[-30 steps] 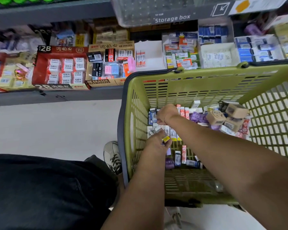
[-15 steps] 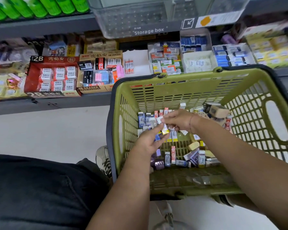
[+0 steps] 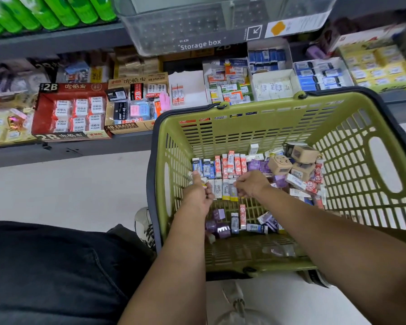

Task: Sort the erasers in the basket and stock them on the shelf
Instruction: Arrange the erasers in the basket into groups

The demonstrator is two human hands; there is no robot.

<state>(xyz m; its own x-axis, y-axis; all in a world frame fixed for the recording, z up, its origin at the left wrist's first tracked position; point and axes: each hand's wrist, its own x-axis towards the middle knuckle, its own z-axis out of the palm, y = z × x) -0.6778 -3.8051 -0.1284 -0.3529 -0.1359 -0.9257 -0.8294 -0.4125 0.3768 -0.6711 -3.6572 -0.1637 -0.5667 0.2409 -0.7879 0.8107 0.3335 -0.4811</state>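
Both our grips are inside the green basket (image 3: 338, 118), which sits on the floor in front of the shelf (image 3: 80, 148). In the basket, blue erasers (image 3: 203, 167) and red-white erasers (image 3: 231, 164) stand in a row at 12 o'clock, w/ white erasers (image 3: 218, 190) lined up just below. Brown boxes (image 3: 304, 154) and purple packs pile up at 2 o'clock, and loose purple pcs (image 3: 220, 228) lie at 6. Our left grip (image 3: 198, 192), at 9 o'clock, curls round a small white-yellow eraser. Our right grip (image 3: 251, 184) curls down on the white row; clamped or just touching, we can't tell. On the shelf at 10 o'clock a red 2B box (image 3: 73, 113) holds wrapped erasers, and the 4B box (image 3: 136, 106) beside it holds mixed ones.
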